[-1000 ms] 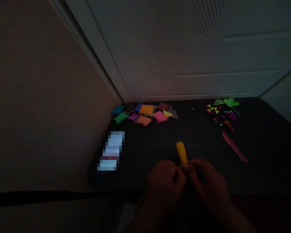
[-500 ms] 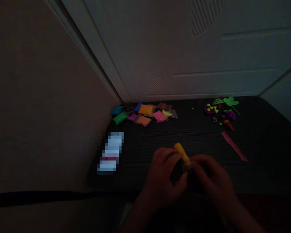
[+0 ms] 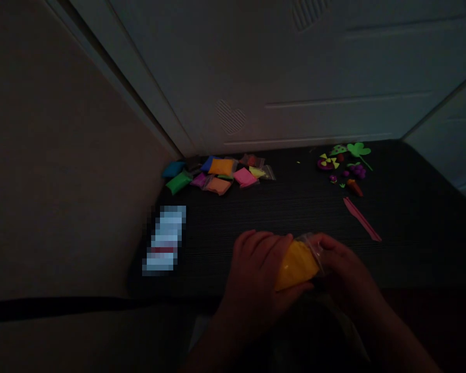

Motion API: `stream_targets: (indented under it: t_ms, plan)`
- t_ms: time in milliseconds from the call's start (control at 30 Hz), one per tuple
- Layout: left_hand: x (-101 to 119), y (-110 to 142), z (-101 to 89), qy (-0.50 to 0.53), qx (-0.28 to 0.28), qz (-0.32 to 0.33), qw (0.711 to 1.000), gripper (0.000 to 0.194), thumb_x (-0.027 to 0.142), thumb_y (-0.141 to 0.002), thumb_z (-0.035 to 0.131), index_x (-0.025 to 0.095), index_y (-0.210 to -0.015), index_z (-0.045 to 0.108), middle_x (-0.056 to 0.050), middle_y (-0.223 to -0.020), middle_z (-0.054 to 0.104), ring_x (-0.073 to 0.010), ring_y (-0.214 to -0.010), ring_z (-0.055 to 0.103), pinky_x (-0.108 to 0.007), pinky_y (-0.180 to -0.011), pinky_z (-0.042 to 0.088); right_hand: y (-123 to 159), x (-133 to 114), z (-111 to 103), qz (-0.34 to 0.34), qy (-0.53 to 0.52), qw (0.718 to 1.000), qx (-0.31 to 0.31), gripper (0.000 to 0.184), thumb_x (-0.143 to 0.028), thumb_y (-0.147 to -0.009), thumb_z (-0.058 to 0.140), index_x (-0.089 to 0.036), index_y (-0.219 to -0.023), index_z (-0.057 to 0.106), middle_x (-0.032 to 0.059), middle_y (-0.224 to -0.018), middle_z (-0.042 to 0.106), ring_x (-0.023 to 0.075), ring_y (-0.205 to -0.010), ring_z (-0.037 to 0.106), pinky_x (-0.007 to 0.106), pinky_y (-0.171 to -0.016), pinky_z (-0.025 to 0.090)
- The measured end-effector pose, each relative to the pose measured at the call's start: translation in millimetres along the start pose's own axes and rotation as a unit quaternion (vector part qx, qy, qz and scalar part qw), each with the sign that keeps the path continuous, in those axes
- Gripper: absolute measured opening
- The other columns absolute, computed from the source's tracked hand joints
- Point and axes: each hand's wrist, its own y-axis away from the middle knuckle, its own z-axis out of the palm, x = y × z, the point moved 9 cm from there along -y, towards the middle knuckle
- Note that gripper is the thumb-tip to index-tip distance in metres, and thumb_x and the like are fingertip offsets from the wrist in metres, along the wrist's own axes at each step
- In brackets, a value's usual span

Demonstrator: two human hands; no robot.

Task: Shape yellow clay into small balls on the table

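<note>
Two hands hold a yellow packet (image 3: 298,264) above the near edge of a dark bench (image 3: 217,233) in dim light.
The left hand (image 3: 256,267) grips the packet's filled body, its fingers over one end and its thumb along the lower edge, while the fingers of the right hand (image 3: 344,264) pinch the clear plastic at the other end. Beyond, colored packets (image 3: 221,167) lie clustered at the back left, near a pixelated bright screen (image 3: 165,238); to the right lie a pink tool (image 3: 362,220), an orange carrot-like piece (image 3: 354,187), a purple cluster (image 3: 358,171) and a green clover-like shape (image 3: 359,150).
</note>
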Motion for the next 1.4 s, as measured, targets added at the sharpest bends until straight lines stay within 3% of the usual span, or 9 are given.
stream_targets:
  t_ms: [200, 367, 500, 833, 1000, 1200, 1400]
  plan:
    - [1.4, 1.0, 0.4, 0.030, -0.013, -0.030, 0.999, 0.056, 0.040, -0.071, 0.062, 0.018, -0.118, 0.043, -0.007, -0.111, 0.058, -0.0232, -0.104, 0.048, -0.044, -0.095, 0.032, 7.2, -12.7, -4.9, -0.050, 0.136, 0.989, 0.017, 0.013, -0.033, -0.075, 0.058, -0.021, -0.080, 0.059, -0.0017, -0.071, 0.057, 0.0112, -0.063, 0.054, 0.023, -0.056, 0.044]
    - [0.9, 3.9, 3.4, 0.054, 0.001, -0.035, 0.998, 0.051, 0.031, -0.070, 0.063, 0.019, -0.115, 0.044, -0.008, -0.109, 0.058, -0.0244, -0.104, 0.049, -0.045, -0.094, 0.033, 18.3, -25.2, 5.8, -0.090, 0.235, 0.968, 0.012, 0.015, -0.035, -0.079, 0.052, -0.021, -0.084, 0.058, -0.0004, -0.074, 0.059, 0.0124, -0.066, 0.057, 0.023, -0.057, 0.047]
    - [-4.2, 7.8, 3.9, 0.125, -0.010, -0.066, 0.990, 0.049, 0.020, -0.067, 0.064, 0.023, -0.112, 0.045, -0.005, -0.110, 0.057, -0.0215, -0.106, 0.048, -0.040, -0.092, 0.038, 30.1, -35.5, 14.4, -0.141, 0.285, 0.948, -0.003, 0.012, -0.031, -0.082, 0.051, -0.024, -0.088, 0.058, -0.0016, -0.079, 0.060, 0.0118, -0.071, 0.058, 0.021, -0.061, 0.047]
    - [-22.3, 10.8, 11.9, 0.333, -0.027, -0.195, 0.922, 0.028, 0.011, -0.063, 0.067, 0.020, -0.088, 0.057, -0.001, -0.092, 0.061, -0.0156, -0.088, 0.057, -0.030, -0.078, 0.045, 39.3, -39.7, 22.9, -0.168, 0.325, 0.930, -0.035, 0.020, -0.031, -0.084, 0.047, -0.028, -0.101, 0.058, 0.0000, -0.093, 0.064, 0.0142, -0.081, 0.060, 0.023, -0.068, 0.048]
    - [-22.8, 10.2, 10.0, 0.405, 0.002, -0.201, 0.892, 0.014, 0.013, -0.064, 0.068, 0.018, -0.073, 0.058, -0.001, -0.080, 0.060, -0.0142, -0.078, 0.057, -0.027, -0.072, 0.045, 40.0, -40.0, 24.4, -0.168, 0.308, 0.936, -0.039, 0.020, -0.031, -0.085, 0.047, -0.027, -0.101, 0.058, 0.0011, -0.097, 0.063, 0.0148, -0.086, 0.060, 0.024, -0.073, 0.049]
    - [-22.2, 11.4, 7.9, 0.360, -0.003, -0.194, 0.913, 0.002, 0.015, -0.069, 0.063, 0.016, -0.069, 0.060, -0.002, -0.073, 0.059, -0.0150, -0.073, 0.055, -0.028, -0.068, 0.044, 38.5, -38.7, 24.5, -0.175, 0.317, 0.931, -0.041, 0.020, -0.030, -0.085, 0.048, -0.029, -0.101, 0.058, -0.0011, -0.096, 0.063, 0.0133, -0.087, 0.060, 0.022, -0.073, 0.048]
    - [-19.8, 11.4, 9.9, 0.269, -0.014, -0.149, 0.951, 0.010, 0.008, -0.072, 0.055, 0.017, -0.074, 0.059, -0.001, -0.076, 0.060, -0.0143, -0.076, 0.054, -0.028, -0.071, 0.043, 35.9, -39.6, 18.4, -0.213, 0.354, 0.910, -0.018, 0.021, -0.028, -0.085, 0.048, -0.031, -0.105, 0.054, -0.0019, -0.095, 0.060, 0.0122, -0.084, 0.058, 0.022, -0.071, 0.047]
